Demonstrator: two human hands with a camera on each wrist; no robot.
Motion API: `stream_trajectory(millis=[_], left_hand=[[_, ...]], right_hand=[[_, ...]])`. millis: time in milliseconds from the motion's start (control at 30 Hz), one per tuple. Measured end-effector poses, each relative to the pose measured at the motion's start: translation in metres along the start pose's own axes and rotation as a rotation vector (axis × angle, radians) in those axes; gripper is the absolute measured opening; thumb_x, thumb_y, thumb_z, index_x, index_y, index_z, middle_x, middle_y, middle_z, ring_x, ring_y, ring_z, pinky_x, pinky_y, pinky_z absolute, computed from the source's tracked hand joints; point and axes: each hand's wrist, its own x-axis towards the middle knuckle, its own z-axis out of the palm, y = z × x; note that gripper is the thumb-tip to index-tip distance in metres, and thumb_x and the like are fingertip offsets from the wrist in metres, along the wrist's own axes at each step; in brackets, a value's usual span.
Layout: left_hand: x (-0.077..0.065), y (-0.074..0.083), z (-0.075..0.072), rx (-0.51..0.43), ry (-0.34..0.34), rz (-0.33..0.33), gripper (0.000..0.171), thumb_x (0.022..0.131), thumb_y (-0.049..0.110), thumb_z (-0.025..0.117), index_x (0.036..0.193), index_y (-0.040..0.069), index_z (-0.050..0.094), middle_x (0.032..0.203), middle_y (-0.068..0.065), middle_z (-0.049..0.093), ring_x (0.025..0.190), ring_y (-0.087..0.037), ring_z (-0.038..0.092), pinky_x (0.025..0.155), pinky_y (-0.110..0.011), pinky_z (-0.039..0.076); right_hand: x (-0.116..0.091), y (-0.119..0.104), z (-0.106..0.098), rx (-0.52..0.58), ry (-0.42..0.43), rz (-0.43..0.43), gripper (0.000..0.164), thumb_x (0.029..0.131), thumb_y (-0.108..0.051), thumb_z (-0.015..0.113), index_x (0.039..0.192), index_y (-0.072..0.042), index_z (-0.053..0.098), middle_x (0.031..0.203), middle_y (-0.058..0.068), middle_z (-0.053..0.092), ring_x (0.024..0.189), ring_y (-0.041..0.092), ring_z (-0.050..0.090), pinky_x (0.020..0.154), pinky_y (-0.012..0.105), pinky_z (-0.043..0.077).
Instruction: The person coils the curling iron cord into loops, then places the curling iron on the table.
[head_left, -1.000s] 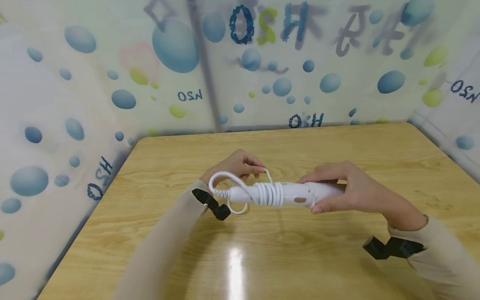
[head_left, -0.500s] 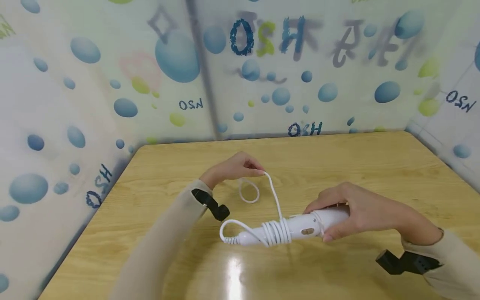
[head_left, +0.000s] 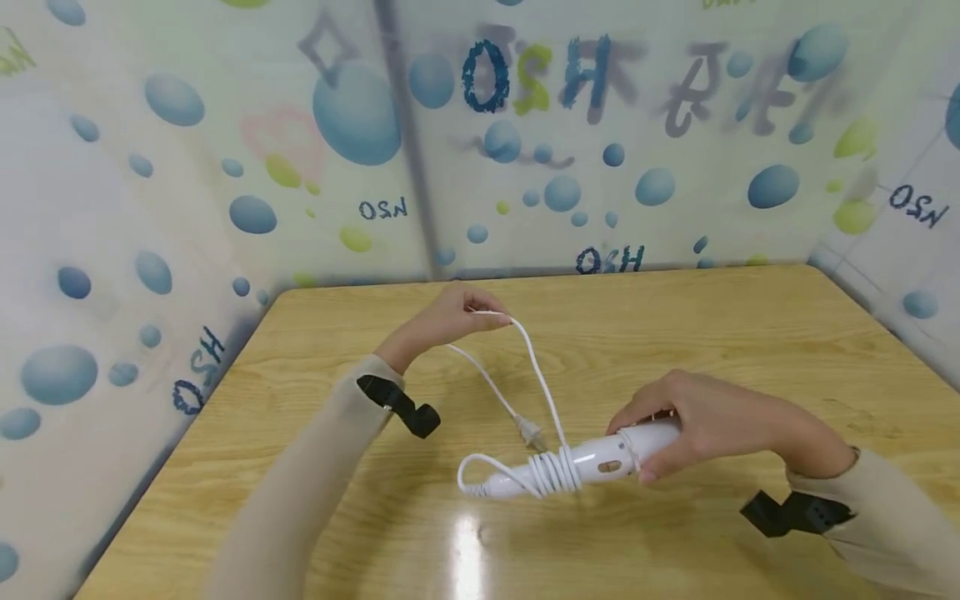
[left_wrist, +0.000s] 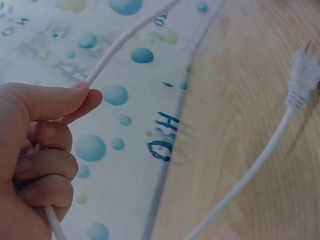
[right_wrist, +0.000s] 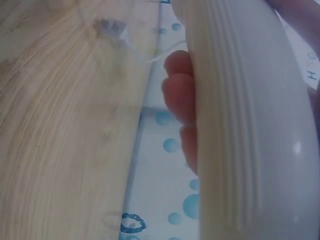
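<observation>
My left hand (head_left: 452, 318) pinches the white power cord (head_left: 538, 371) between thumb and forefinger, over the table's left middle. In the left wrist view, the other fingers (left_wrist: 47, 165) curl round a further stretch of it. The cord's free end hangs down to a two-pin plug (head_left: 530, 431), also visible as a plug (left_wrist: 304, 72) beside that hand. At the right, my right hand (head_left: 708, 421) grips the thick end of a white hair straightener (head_left: 596, 460), held tilted over the table. Several cord coils (head_left: 557, 472) wrap its narrower part. Its ribbed side (right_wrist: 235, 115) fills the right wrist view.
A wood-grain table (head_left: 675, 325) lies beneath both hands. Behind it and at the sides stand pale walls (head_left: 300, 225) with blue and green bubble patterns. Black wrist mounts (head_left: 401, 406) sit on both sleeves.
The straightener has come down toward the table. My left hand has shifted left, drawing out a longer run of cord from the coils. The plug has come into view, hanging from the cord's free end.
</observation>
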Motion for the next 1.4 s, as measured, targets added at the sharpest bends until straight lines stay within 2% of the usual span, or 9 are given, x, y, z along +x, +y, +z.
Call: stream_trajectory(millis=[133, 267, 500, 567, 733, 867, 967, 1233, 1400], left_hand=[[-0.006, 0.017, -0.008, -0.021, 0.007, 0.028, 0.016, 0.087, 0.012, 0.064, 0.093, -0.002, 0.071, 0.077, -0.003, 0.066, 0.058, -0.011, 0.042, 0.063, -0.028, 0.042], [-0.013, 0.04, -0.014, 0.027, 0.03, 0.005, 0.015, 0.087, 0.013, 0.064, 0.09, 0.0, 0.071, 0.069, -0.001, 0.064, 0.058, -0.012, 0.04, 0.063, -0.028, 0.041], [-0.026, 0.072, -0.016, 0.086, 0.026, 0.001, 0.014, 0.087, 0.014, 0.065, 0.091, 0.003, 0.072, 0.061, -0.001, 0.059, 0.053, -0.011, 0.036, 0.062, -0.028, 0.04], [-0.03, 0.078, -0.014, 0.099, 0.012, 0.001, 0.013, 0.086, 0.014, 0.065, 0.091, 0.004, 0.072, 0.066, 0.0, 0.061, 0.053, -0.011, 0.037, 0.06, -0.028, 0.04], [-0.04, 0.087, -0.007, 0.117, -0.039, -0.022, 0.012, 0.087, 0.017, 0.065, 0.091, 0.009, 0.073, 0.071, 0.004, 0.063, 0.055, -0.01, 0.039, 0.058, -0.027, 0.038], [-0.046, 0.091, -0.004, 0.134, -0.08, -0.048, 0.013, 0.087, 0.017, 0.064, 0.094, 0.009, 0.073, 0.051, 0.006, 0.042, 0.046, -0.011, 0.028, 0.049, -0.026, 0.029], [-0.049, 0.091, -0.003, 0.128, -0.091, -0.05, 0.015, 0.088, 0.014, 0.062, 0.097, 0.006, 0.072, 0.048, 0.005, 0.031, 0.043, -0.01, 0.023, 0.045, -0.024, 0.023], [-0.051, 0.096, 0.016, 0.025, -0.09, 0.026, 0.021, 0.09, 0.008, 0.058, 0.106, 0.0, 0.068, 0.049, 0.005, 0.029, 0.042, -0.01, 0.024, 0.043, -0.023, 0.022], [-0.052, 0.099, 0.032, -0.029, -0.106, 0.076, 0.02, 0.091, 0.006, 0.057, 0.106, -0.002, 0.067, 0.048, 0.006, 0.029, 0.041, -0.009, 0.024, 0.042, -0.022, 0.022]], right_hand=[[0.008, 0.01, 0.001, -0.019, -0.031, 0.057, 0.032, 0.077, -0.031, 0.074, 0.107, -0.021, 0.068, 0.093, -0.008, 0.064, 0.066, 0.008, 0.057, 0.053, 0.027, 0.048], [0.018, 0.017, 0.0, -0.074, -0.023, 0.108, 0.036, 0.076, -0.037, 0.074, 0.106, -0.02, 0.068, 0.09, -0.009, 0.064, 0.064, 0.007, 0.055, 0.052, 0.026, 0.046], [0.033, 0.023, -0.001, -0.305, 0.154, 0.307, 0.052, 0.069, -0.05, 0.075, 0.109, -0.017, 0.069, 0.09, -0.006, 0.063, 0.062, 0.01, 0.048, 0.051, 0.027, 0.04], [0.036, 0.026, -0.002, -0.351, 0.193, 0.347, 0.053, 0.069, -0.05, 0.075, 0.11, -0.016, 0.069, 0.083, -0.005, 0.063, 0.059, 0.011, 0.047, 0.05, 0.027, 0.038], [0.039, 0.033, -0.003, -0.409, 0.279, 0.384, 0.057, 0.07, -0.053, 0.073, 0.113, -0.016, 0.067, 0.073, -0.007, 0.061, 0.056, 0.012, 0.044, 0.048, 0.027, 0.033], [0.038, 0.037, -0.003, -0.451, 0.364, 0.411, 0.069, 0.069, -0.066, 0.065, 0.116, -0.017, 0.065, 0.084, -0.002, 0.065, 0.059, 0.012, 0.045, 0.048, 0.027, 0.033], [0.036, 0.039, -0.005, -0.454, 0.422, 0.43, 0.077, 0.068, -0.073, 0.058, 0.118, -0.014, 0.064, 0.093, 0.004, 0.065, 0.061, 0.013, 0.047, 0.048, 0.028, 0.034], [0.04, 0.037, -0.006, -0.48, 0.51, 0.425, 0.065, 0.075, -0.061, 0.063, 0.119, -0.013, 0.063, 0.09, 0.007, 0.065, 0.057, 0.015, 0.046, 0.046, 0.028, 0.033], [0.045, 0.034, -0.006, -0.505, 0.566, 0.41, 0.066, 0.076, -0.064, 0.06, 0.118, -0.014, 0.064, 0.089, 0.008, 0.065, 0.057, 0.015, 0.047, 0.046, 0.028, 0.034]])
